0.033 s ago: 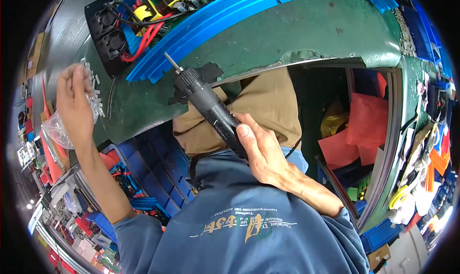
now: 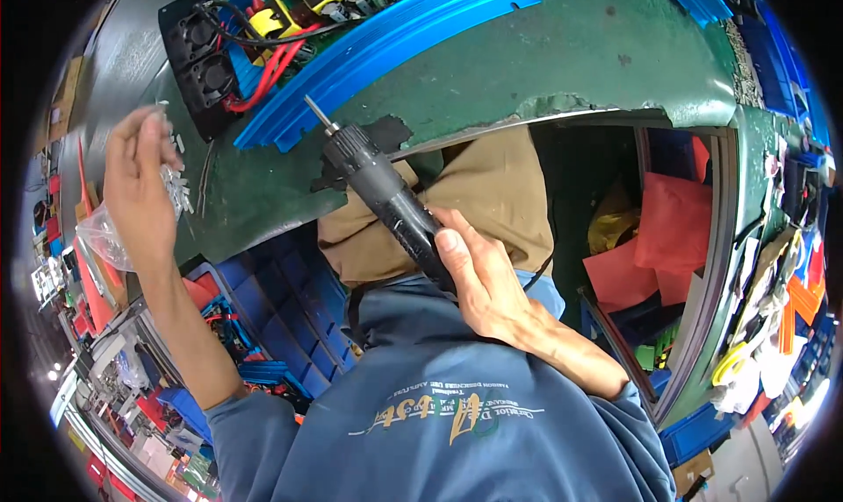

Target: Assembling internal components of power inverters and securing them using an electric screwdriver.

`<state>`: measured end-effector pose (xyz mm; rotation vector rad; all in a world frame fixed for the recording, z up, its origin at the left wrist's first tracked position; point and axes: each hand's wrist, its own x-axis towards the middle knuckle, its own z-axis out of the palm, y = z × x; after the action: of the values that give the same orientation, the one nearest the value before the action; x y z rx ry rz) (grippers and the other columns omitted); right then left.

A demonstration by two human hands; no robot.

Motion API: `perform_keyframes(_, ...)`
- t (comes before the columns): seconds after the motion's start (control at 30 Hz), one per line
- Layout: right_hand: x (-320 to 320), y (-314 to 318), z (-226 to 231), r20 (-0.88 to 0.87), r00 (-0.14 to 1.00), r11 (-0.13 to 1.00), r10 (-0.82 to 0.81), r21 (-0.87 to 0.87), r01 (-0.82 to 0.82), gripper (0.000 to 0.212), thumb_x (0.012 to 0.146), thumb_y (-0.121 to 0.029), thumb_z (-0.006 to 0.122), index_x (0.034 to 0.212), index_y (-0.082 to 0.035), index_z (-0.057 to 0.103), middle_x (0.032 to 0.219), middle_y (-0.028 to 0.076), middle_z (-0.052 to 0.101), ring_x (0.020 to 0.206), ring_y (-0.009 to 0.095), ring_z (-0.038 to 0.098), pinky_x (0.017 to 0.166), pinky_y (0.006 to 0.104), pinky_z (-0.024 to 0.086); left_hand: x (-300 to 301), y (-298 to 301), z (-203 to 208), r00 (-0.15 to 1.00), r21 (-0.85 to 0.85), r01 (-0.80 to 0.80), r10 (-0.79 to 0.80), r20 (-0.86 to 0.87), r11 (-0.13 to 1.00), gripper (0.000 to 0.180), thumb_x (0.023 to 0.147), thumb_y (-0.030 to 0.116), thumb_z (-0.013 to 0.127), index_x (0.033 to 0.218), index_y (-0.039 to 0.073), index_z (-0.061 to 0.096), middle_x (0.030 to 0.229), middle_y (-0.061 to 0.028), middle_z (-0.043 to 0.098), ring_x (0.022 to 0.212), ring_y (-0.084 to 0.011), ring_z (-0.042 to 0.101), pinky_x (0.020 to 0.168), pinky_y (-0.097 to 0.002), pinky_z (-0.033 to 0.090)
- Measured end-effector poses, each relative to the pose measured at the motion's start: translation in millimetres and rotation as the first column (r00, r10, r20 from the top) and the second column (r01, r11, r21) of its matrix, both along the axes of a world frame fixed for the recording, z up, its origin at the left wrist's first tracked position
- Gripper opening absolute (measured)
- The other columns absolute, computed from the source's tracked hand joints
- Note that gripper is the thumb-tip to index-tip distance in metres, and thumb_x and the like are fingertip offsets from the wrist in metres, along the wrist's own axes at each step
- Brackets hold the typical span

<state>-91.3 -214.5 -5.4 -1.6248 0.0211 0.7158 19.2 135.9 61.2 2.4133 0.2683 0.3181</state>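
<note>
My right hand (image 2: 481, 278) is wrapped round a black electric screwdriver (image 2: 386, 190). Its bare metal bit points up and left, just short of the blue metal housing (image 2: 386, 58). My left hand (image 2: 140, 181) is raised over the left side of the bench, fingers curled in and thumb near the fingertips. A tiny pale bit shows at those tips, too small to name. Beside and partly behind this hand lie several small whitish pieces (image 2: 178, 190). A clear plastic bag (image 2: 105, 238) sits by the wrist.
Two black fans (image 2: 204, 54) are mounted at the left end of the housing, near red wires (image 2: 268, 76) and yellow-wrapped transformers (image 2: 274, 21). The green bench top (image 2: 527, 54) has a torn front edge. A compartment with red sheets (image 2: 672, 221) opens at the right.
My left hand's fingers have shifted and curled slightly over the small pieces. The right hand and screwdriver hold nearly the same pose.
</note>
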Motion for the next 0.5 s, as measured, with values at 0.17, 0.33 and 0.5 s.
perform_keyframes(0.17,-1,-6,3,-0.063,0.998,1.000,-0.002,-0.015,0.001,0.060,0.110,-0.048,0.032,0.141,0.000,0.050,0.081,0.018,0.063,0.070,0.025,0.057,0.071,0.0383,0.046,-4,-87,19,0.960,-0.099,0.275,-0.279,-0.033,0.956,0.022,0.103,0.010,0.060,0.120,0.000,0.070,0.101,-0.0070,0.072,0.085,-0.0104,0.065,0.081,-0.0233,0.051)
perform_keyframes(0.33,-2,-6,3,-0.031,0.999,1.000,0.021,-0.022,-0.021,0.059,0.110,-0.046,0.034,0.141,0.000,0.050,0.082,0.017,0.063,0.072,0.024,0.059,0.072,0.0377,0.047,4,-100,23,0.926,0.113,0.355,-0.332,-0.179,0.928,0.016,0.095,0.010,0.070,0.107,0.000,0.073,0.097,-0.0056,0.070,0.081,-0.0116,0.064,0.075,-0.0243,0.050)
perform_keyframes(0.5,-4,-3,-2,0.040,0.999,0.999,0.013,-0.045,-0.011,0.045,0.109,-0.037,0.041,0.139,-0.005,0.049,0.073,0.023,0.063,0.069,0.046,0.064,0.065,0.0504,0.047,14,-105,23,0.880,0.391,0.469,-0.459,-0.126,0.792,0.011,0.092,0.010,0.072,0.099,0.002,0.070,0.086,-0.0087,0.065,0.071,-0.0176,0.064,0.068,-0.0279,0.050)
